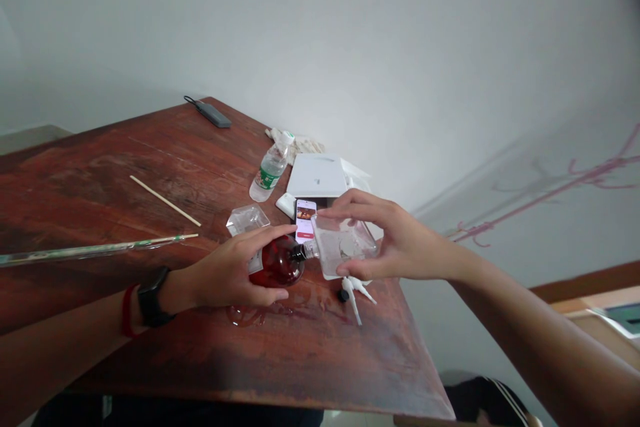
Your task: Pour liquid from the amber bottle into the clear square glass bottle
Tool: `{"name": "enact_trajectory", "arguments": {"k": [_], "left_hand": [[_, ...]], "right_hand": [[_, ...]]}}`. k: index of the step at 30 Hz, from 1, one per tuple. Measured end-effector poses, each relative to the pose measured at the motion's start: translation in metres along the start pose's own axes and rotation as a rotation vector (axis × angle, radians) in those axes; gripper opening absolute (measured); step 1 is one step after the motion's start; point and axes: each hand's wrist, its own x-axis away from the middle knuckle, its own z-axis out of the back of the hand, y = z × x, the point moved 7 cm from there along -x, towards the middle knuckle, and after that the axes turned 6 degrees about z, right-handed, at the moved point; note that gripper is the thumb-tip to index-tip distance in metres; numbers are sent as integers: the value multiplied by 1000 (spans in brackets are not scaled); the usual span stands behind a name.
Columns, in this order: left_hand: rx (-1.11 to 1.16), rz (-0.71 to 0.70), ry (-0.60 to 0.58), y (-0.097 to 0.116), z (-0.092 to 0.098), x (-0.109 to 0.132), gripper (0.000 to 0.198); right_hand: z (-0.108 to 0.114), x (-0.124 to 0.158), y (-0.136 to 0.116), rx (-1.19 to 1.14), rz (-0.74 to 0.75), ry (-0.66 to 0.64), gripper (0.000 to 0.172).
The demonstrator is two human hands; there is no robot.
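My left hand (pixel 235 273) is wrapped round a dark red-brown bottle (pixel 283 263) with a black neck, tipped over toward the right. In my right hand (pixel 373 233) is a clear rectangular bottle (pixel 345 247), lying sideways with its neck pointing left. The two necks meet or nearly meet between my hands; I cannot tell whether they touch. Below my right hand, white nozzle pieces (pixel 354 297) with a black collar lie on the table. A clear plastic piece (pixel 247 219) rests just beyond my left hand.
On the wooden table (pixel 100 167) stand a water bottle (pixel 270 170) and a white box (pixel 317 175), with a lit phone (pixel 305 219) before the box. A thin stick (pixel 165 201), a long wrapped packet (pixel 90 252) and a grey device (pixel 215 115) lie leftward. Wet drops (pixel 245 315) show nearby.
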Motion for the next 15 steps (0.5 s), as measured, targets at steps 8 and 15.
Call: {"name": "enact_trajectory", "arguments": {"k": [8,15], "left_hand": [[19,-24,3,2,0,-1,94],[63,-42,-23,5,-3,0,94]], "right_hand": [[2,-2,-5,13,-10,-35,61],[3,-2,-9,43,-36,-62,63]]}}
